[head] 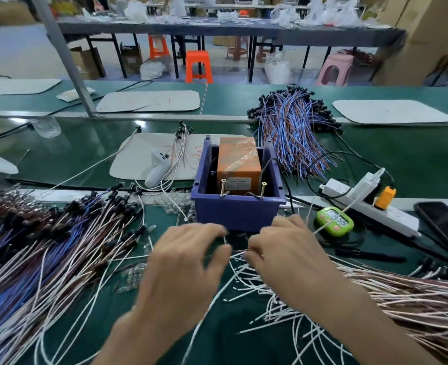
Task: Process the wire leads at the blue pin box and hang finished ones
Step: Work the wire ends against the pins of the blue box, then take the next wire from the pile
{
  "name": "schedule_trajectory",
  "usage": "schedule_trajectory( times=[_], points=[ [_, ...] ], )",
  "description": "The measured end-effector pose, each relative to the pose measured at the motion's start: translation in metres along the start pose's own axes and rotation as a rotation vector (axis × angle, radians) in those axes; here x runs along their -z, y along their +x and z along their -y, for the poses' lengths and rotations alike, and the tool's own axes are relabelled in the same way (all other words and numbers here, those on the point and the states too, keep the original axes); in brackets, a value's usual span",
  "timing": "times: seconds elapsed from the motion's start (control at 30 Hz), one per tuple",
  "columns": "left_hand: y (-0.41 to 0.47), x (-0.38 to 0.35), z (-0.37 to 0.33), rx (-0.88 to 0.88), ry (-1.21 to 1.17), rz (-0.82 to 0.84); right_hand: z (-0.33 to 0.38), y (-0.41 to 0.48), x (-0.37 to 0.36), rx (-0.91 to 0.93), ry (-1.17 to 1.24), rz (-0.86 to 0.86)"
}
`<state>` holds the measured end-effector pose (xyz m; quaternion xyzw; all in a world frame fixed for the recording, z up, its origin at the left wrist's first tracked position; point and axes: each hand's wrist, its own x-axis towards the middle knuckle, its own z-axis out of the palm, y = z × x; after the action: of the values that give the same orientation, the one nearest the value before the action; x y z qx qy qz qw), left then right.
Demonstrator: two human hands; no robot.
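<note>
A blue pin box (237, 214) holds one orange block (240, 164), and two upright gold-coloured pins (222, 187) stand at its front rim. Just in front of the box, two hands meet over loose white wire leads (244, 280). The right hand (294, 256) pinches one thin lead (240, 250) between thumb and forefinger. The left hand (183, 267) is blurred, its fingers loosely curled beside that lead; whether it grips cannot be told.

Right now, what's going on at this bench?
A person works just in front of the blue pin box, which holds an orange block and has two pins at its front rim. The right hand pinches a thin wire lead above loose white leads; the left hand is at the lead's other end, too blurred to tell its grip. The lead is not yet at the pins. More bundled leads lie left of and behind the box.
</note>
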<state>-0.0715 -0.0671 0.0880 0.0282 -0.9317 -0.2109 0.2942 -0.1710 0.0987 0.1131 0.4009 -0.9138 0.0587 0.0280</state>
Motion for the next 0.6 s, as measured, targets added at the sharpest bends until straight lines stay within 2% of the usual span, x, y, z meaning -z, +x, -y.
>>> schedule_trajectory(
  times=[0.07, 0.17, 0.23, 0.3, 0.43, 0.6],
  points=[
    [0.007, -0.006, -0.01, 0.041, -0.093, 0.203, 0.007, 0.002, 0.002, 0.012, 0.014, 0.002],
    [0.01, -0.016, 0.002, 0.276, -0.442, 0.492, 0.005, -0.004, 0.009, -0.022, 0.042, 0.05],
    [0.012, -0.017, 0.011, 0.353, -0.564, 0.534, -0.004, -0.011, 0.014, -0.106, 0.065, 0.075],
    [0.016, -0.015, 0.015, 0.38, -0.589, 0.569, -0.017, -0.019, 0.019, -0.206, 0.068, 0.07],
    [0.025, -0.01, 0.011, 0.327, -0.582, 0.645, -0.051, -0.041, 0.025, -0.329, -0.004, 0.079],
    [0.039, -0.015, -0.023, 0.282, -0.57, 0.551, -0.09, -0.088, 0.03, -0.415, -0.072, 0.234]
  ],
)
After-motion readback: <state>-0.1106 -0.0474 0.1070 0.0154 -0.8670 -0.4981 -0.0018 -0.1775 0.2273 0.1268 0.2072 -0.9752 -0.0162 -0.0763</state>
